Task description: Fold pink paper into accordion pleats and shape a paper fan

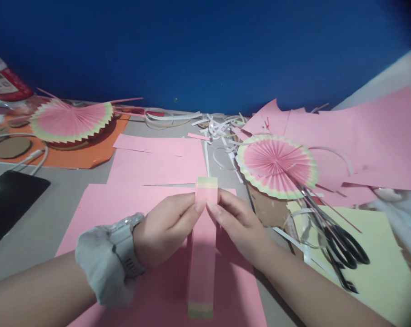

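A pink paper strip (pixel 203 254) with yellow and green bands at both ends is held between my hands, its long side pointing toward me. It looks layered at the upper end. My left hand (pixel 173 222) grips its left edge, thumb on top and fingers curled below. From the other side my right hand (pixel 241 222) pinches the right edge the same way, the two thumbs almost meeting. Beneath lies a large pink sheet (pixel 99 218). Whether the strip touches the sheet at its near end I cannot tell.
A round pleated paper fan (pixel 273 159) lies at right, beside black scissors (pixel 345 245) on a pale yellow sheet (pixel 372 236). Another pleated fan (pixel 72 122) sits on orange card (pixel 113 145) at left. White paper scraps (pixel 219 127) are heaped at the back, before a blue wall (pixel 205 54).
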`<action>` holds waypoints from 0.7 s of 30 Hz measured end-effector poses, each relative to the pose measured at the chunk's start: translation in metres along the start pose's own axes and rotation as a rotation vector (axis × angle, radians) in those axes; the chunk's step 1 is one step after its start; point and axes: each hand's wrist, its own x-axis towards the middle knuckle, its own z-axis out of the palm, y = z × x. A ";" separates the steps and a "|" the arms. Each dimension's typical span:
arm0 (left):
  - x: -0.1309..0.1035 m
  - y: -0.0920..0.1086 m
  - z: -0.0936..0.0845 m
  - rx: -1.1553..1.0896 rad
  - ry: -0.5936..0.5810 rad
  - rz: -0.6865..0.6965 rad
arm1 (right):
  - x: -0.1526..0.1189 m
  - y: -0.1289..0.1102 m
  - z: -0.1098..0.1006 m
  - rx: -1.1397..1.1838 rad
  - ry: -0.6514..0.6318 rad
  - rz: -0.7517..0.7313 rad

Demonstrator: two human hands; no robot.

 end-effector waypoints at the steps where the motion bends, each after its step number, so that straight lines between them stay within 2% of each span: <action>1: 0.000 0.001 0.000 0.031 -0.014 -0.024 | 0.000 0.000 0.000 -0.001 0.008 -0.016; 4: 0.000 0.003 0.000 0.119 -0.024 -0.060 | -0.001 0.002 0.000 -0.033 0.025 -0.044; 9: 0.000 0.002 -0.001 0.360 0.098 -0.058 | -0.004 0.004 0.001 -0.104 0.049 0.000; 15: 0.002 0.002 0.002 0.557 0.099 -0.012 | -0.003 0.006 0.001 -0.184 0.014 0.026; 21: 0.000 0.001 0.000 0.428 0.168 0.009 | -0.004 0.003 0.002 -0.213 0.005 0.005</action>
